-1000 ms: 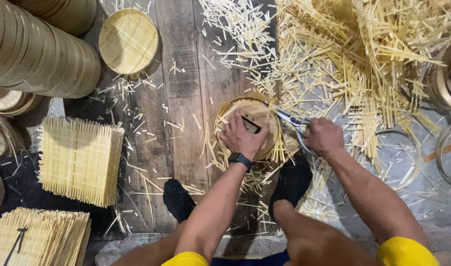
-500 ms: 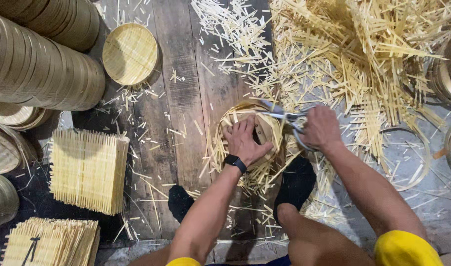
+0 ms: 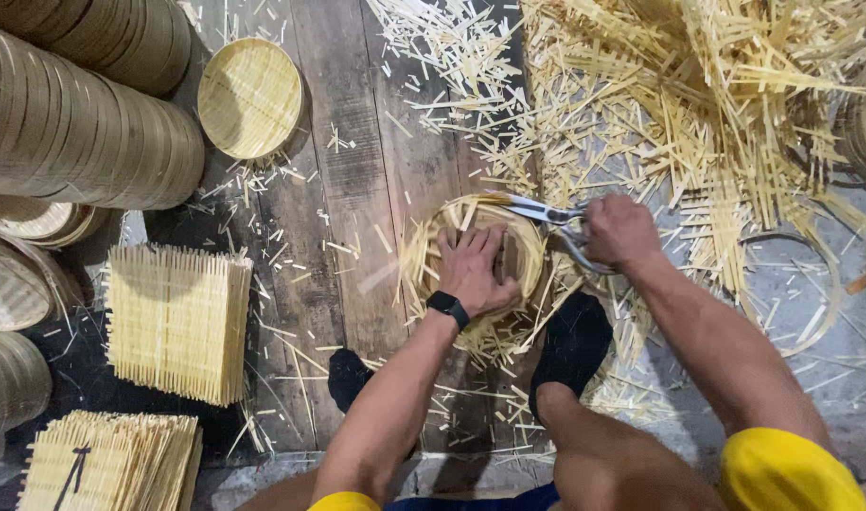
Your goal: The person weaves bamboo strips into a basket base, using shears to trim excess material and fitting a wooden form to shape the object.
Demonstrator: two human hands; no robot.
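Head view looks straight down on a plank floor [image 3: 357, 189] strewn with bamboo offcuts, the big heap of slivers [image 3: 698, 104] filling the upper right. At upper left lie rows of stacked round bamboo rims [image 3: 83, 132], with one finished woven tray [image 3: 250, 96] beside them; square woven mats [image 3: 177, 322] are piled at lower left. In the middle, between the person's black-socked feet [image 3: 570, 345], sits the round tray being trimmed [image 3: 452, 222]. The left hand [image 3: 473, 270], smartwatch at the wrist, presses flat on its weave, fingers spread and bearing down. The right hand [image 3: 620, 232] has its fingers closed around the handles of metal shears [image 3: 537, 210]. Compared with a second ago, the blades have travelled from the tray's right edge up along its top rim, so the cut has advanced around the circle, with untrimmed strip ends jutting out at the left and bottom.
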